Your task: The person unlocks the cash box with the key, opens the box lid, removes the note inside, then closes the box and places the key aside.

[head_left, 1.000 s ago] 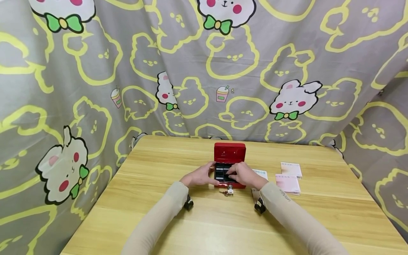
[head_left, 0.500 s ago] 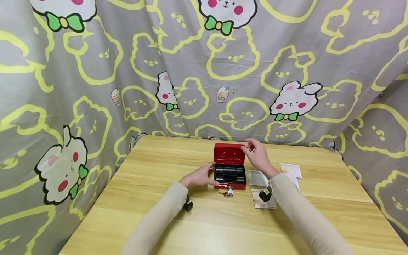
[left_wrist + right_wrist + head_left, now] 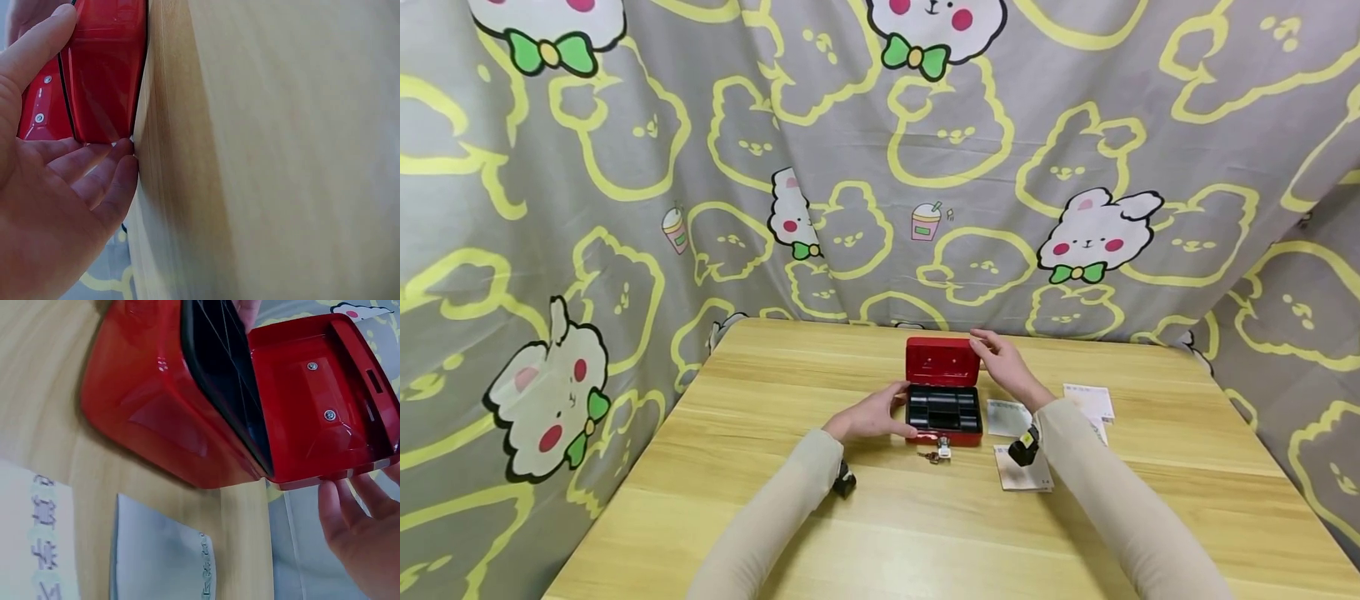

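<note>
A small red cash box (image 3: 966, 438) with a black compartment tray (image 3: 943, 405) inside stands with its lid (image 3: 942, 363) raised. My left hand (image 3: 871, 412) holds the box at its left end, thumb at the front edge and fingers along the side, as the left wrist view shows. At the lid's right upper corner, my right hand (image 3: 1009, 367) grips the edge. In the right wrist view its fingers (image 3: 349, 509) lie against the lid's side, with most of the thumb out of view. A small lock (image 3: 943, 448) hangs at the box's front beside keys (image 3: 929, 457).
Banknote-like paper bundles lie right of the box: a greenish one (image 3: 1006, 418), an orange-toned one (image 3: 1017, 477) partly under the right wrist's camera, and a pale one (image 3: 1088, 400) farther right. A patterned curtain (image 3: 850, 167) hangs behind the wooden table (image 3: 910, 533).
My right hand has lifted out of the black tray, moved up and right, and taken hold of the lid's corner. My left hand stays at the box's left end.
</note>
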Tool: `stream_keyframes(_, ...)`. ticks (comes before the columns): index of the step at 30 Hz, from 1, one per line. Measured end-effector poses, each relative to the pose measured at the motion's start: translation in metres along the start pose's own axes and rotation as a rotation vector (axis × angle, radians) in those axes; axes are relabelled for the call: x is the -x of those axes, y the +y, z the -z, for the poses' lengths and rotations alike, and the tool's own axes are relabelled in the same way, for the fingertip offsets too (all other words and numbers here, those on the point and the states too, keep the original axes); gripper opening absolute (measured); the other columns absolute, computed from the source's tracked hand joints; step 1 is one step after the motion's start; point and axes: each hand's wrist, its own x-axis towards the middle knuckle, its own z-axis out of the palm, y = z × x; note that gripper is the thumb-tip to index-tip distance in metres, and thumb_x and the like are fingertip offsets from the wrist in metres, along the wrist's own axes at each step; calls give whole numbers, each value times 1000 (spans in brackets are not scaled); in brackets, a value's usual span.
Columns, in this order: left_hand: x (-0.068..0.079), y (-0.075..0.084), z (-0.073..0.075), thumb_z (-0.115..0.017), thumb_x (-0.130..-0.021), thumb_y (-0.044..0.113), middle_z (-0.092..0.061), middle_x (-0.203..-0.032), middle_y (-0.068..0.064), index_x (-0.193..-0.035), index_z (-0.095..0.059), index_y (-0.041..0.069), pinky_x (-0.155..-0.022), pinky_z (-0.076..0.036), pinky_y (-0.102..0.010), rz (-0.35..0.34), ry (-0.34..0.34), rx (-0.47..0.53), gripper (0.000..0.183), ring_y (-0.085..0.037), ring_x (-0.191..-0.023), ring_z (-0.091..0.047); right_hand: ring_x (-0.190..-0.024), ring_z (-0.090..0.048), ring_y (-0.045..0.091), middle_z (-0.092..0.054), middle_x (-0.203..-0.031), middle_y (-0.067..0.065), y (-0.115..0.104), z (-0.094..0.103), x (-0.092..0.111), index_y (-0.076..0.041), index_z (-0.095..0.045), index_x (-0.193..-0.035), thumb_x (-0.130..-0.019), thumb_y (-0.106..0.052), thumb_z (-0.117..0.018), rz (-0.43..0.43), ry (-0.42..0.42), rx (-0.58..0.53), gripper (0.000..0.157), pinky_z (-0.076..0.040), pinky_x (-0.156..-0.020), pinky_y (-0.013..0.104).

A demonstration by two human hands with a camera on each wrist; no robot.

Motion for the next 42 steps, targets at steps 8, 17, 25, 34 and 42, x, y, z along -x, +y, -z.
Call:
stream_keyframes(8, -2, 1, -1, -79, -78, 27, -37, -146, -9, -147, -26, 7, -110, -27, -35, -20, 4, 6, 90, -25, -132, -38, -118, -48, 35, -51, -126, 24, 1, 5, 12, 3, -46, -134, -101, -35, -44, -28, -89, -76, 50, -43, -94, 53)
stream_keyframes(17, -1, 0, -1, -79, -78, 25, -39, -145, -8, -146, -30, 6, -109, -28, -34, -23, 9, -6, 86, -25, -131, -39, -117, -42, 37, -45, -125, 25, -1, 3, 29, 5, -42, -131, -102, -37, -38, -77, -193, -88, 51, -40, -95, 56)
stream_keyframes(25, 0, 1, -2, -79, -78, 29, -38, -145, -14, -149, -16, -2, -110, -27, -36, 16, 14, -13, 99, -25, -132, -37, -130, -32, 44, -33, -139, 30, 0, 3, 44, 6, -28, -142, -103, -33, -37, -69, -270, -110, 56, -34, -101, 54)
stream_keyframes(34, 5, 1, -1, -80, -77, 20, -31, -148, -17, -152, 5, 12, -110, -24, -37, 33, 7, 136, 114, -26, -134, -33, -124, -43, 40, -33, -144, 28, 0, -7, 71, 2, -25, -147, -102, -33, -41, 21, -243, 230, 60, -32, -104, 51)
stream_keyframes(42, 4, 6, 0, -73, -83, 36, -35, -148, -3, -153, -9, 21, -110, -26, -38, 2, -9, 177, 96, -19, -135, -33, -131, -33, 40, -26, -147, 29, 11, -15, 83, 9, -18, -146, -99, -18, -49, 64, -204, 302, 63, -28, -106, 50)
